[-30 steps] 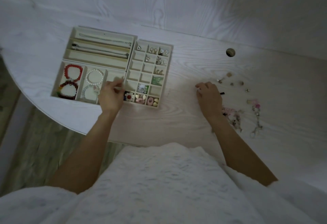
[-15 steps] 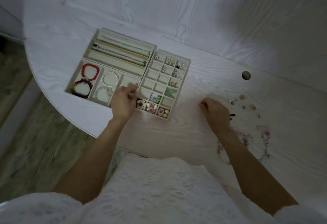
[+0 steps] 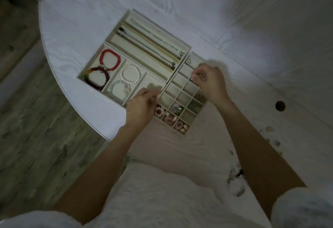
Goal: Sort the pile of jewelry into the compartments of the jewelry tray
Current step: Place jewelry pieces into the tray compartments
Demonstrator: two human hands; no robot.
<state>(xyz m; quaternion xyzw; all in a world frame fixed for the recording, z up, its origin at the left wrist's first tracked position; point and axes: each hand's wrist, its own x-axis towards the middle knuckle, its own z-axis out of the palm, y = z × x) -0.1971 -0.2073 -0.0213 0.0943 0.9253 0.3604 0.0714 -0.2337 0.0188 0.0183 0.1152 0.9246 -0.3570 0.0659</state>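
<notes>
jewelry tray sits on the tabletop, long axis running diagonally, far-left to near-right. right hand has crossed from the loose pile right of the tray to above its small-grid cells, fingers pinching a tiny piece, so a drop looks imminent. left hand rests at the tray's near edge, fingers curled; what they hold, cannot tell.

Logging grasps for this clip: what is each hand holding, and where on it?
The right hand pinches something small at its fingertips over the tray; too small to identify. The left hand grips the tray's divider edge.
</notes>
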